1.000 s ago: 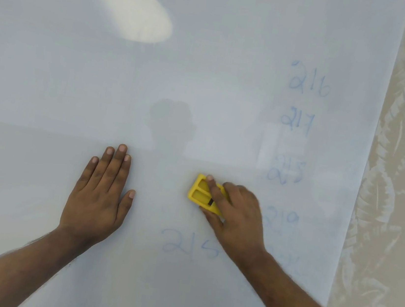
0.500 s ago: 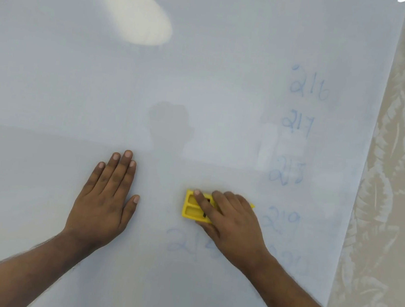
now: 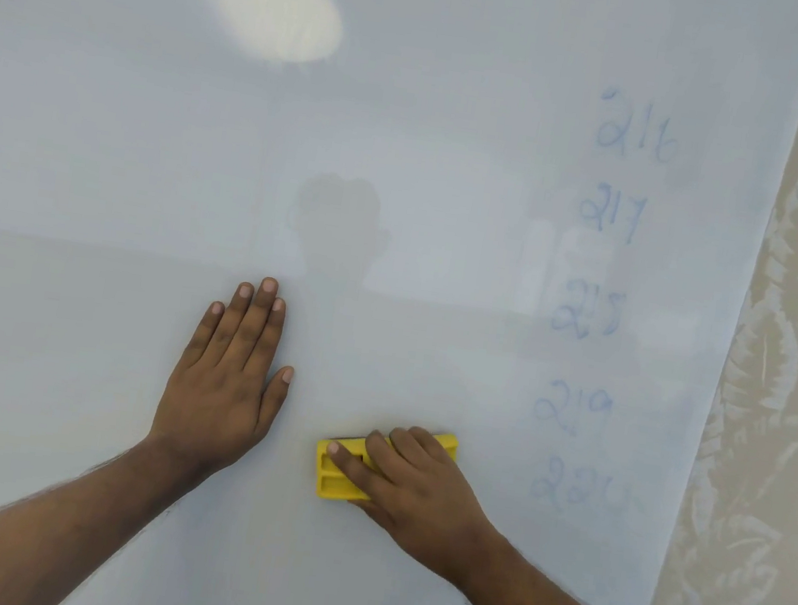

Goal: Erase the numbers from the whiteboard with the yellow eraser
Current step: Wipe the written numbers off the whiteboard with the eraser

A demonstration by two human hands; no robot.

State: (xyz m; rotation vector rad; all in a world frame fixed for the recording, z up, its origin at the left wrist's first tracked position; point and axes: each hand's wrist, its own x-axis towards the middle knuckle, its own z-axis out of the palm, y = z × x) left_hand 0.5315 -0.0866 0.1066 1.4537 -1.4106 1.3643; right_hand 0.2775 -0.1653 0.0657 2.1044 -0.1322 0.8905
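Observation:
A large whiteboard (image 3: 406, 151) fills the view. My right hand (image 3: 417, 492) presses the yellow eraser (image 3: 338, 477) flat on the board, low and right of centre. My left hand (image 3: 229, 381) lies flat on the board with fingers together, left of the eraser and holding nothing. A column of faint blue numbers (image 3: 595, 302) runs down the board's right side, from 216 (image 3: 635, 130) at the top to a smudged number (image 3: 575, 488) just right of the eraser.
The whiteboard's right edge (image 3: 739, 321) meets a beige leaf-patterned surface (image 3: 796, 354). A bright glare patch (image 3: 274, 1) lies on the board's upper left. A dim reflection (image 3: 340, 228) shows on the board above my hands.
My right hand slid the eraser down over the blue 215 that was written below it; that number no longer shows. My left hand has stayed flat in the same place.

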